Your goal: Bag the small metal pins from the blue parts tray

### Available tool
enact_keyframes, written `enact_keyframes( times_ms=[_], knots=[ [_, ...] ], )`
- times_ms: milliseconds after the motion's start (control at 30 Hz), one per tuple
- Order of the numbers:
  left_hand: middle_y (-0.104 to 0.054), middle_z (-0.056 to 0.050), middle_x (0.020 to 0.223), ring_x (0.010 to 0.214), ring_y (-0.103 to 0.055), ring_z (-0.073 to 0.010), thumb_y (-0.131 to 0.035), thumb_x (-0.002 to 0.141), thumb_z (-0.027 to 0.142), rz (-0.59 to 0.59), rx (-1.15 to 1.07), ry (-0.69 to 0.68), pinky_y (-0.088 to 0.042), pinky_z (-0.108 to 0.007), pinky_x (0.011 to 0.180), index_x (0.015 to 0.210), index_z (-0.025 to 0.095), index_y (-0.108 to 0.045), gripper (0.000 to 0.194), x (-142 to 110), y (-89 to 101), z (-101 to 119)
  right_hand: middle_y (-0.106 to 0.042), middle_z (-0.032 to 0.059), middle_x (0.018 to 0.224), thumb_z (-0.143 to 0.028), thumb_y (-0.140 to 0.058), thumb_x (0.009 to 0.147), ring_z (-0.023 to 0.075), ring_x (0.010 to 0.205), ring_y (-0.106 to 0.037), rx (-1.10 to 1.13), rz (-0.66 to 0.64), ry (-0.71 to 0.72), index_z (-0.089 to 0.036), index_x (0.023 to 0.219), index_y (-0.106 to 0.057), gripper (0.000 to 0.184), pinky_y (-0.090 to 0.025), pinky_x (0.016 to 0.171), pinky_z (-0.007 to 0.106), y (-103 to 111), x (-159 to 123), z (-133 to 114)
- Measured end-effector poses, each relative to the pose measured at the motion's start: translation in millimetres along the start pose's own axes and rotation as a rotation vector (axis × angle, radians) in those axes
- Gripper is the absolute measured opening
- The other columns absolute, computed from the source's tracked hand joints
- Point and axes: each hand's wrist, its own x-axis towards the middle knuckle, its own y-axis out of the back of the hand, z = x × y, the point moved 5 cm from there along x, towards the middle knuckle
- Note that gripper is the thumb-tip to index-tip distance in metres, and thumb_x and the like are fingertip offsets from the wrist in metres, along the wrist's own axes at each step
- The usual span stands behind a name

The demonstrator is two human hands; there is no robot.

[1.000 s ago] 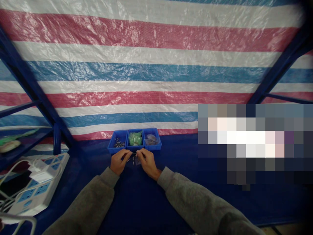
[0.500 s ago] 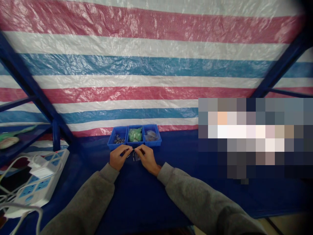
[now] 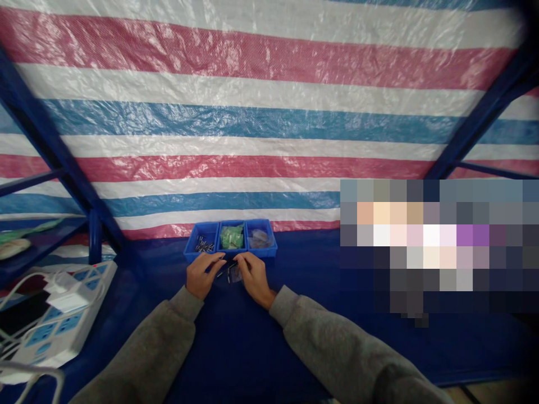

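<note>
The left hand and right hand curl, any pinch too small to tell. Between them lie slender, dark rods, one pointing forward, another slanting.

Striped sheeting is showing a glossy, crinkled plastic weave across the upper frame.
At centre, blue bins are looking like smooth plastic, slim rods metallic; at lower left, a power strip is showing smooth white plastic; below centre, grey sleeves are appearing as matt cloth.
</note>
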Motion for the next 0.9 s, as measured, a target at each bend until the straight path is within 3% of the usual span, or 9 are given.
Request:
enact_keyframes(
  times_ms=[267,467,667,767,900],
  knots=[
    [-0.068,-0.005,0.084,0.081,-0.062,-0.0157,-0.048,0.087,0.025,-0.077,-0.058,-0.008,-0.047,-0.03,0.08,0.087,0.019,-0.066,0.019,1,-3.6,-2,-0.061,0.0031,0.073,-0.032,-0.037,0.092,0.0132,0.066,-0.053,0.002,0.019,-0.007,-0.017,0.082,-0.064,0.032,-0.04,0.063,0.024,1,0,-1],
    [-0.062,0.001,0.063,0.056,-0.059,-0.0104,-0.047,0.087,0.029,-0.108,-0.12,0.15,-0.047,-0.021,0.061,0.094,0.017,-0.062,0.02,-3,-7.2,-10,-0.058,0.0019,0.074,-0.034,-0.045,0.088,0.0124,0.064,-0.052,0.02,-0.058,0.031,-0.017,0.089,-0.062,0.023,-0.04,0.06,0.023,-4,-1,-2],
    [-0.05,0.007,0.047,0.041,-0.05,-0.0074,-0.044,0.088,0.029,-0.179,-0.184,0.177,-0.043,-0.018,0.051,0.096,0.016,-0.059,0.021,-5,-11.7,-8,-0.055,0.0,0.07,-0.031,-0.046,0.088,0.0112,0.062,-0.05,0.002,-0.103,0.079,-0.017,0.08,-0.062,0.022,-0.038,0.059,0.022,-7,-1,-3],
    [-0.056,0.005,0.052,0.045,-0.053,-0.008,-0.044,0.089,0.029,-0.161,-0.144,0.144,-0.045,-0.018,0.053,0.097,0.017,-0.06,0.022,-6,-10.4,-6,-0.056,-0.0001,0.069,-0.03,-0.046,0.088,0.0113,0.062,-0.05,-0.013,-0.102,0.068,-0.017,0.078,-0.061,0.023,-0.038,0.059,0.022,-7,-1,-2],
    [-0.068,-0.002,0.077,0.067,-0.063,-0.0123,-0.047,0.088,0.028,-0.072,-0.024,0.036,-0.049,-0.023,0.07,0.094,0.018,-0.063,0.02,-4,-3.3,-8,-0.057,0.0005,0.069,-0.029,-0.042,0.09,0.0119,0.063,-0.051,-0.018,-0.074,0.042,-0.017,0.078,-0.06,0.025,-0.039,0.06,0.023,-5,0,-1]
  ],
)
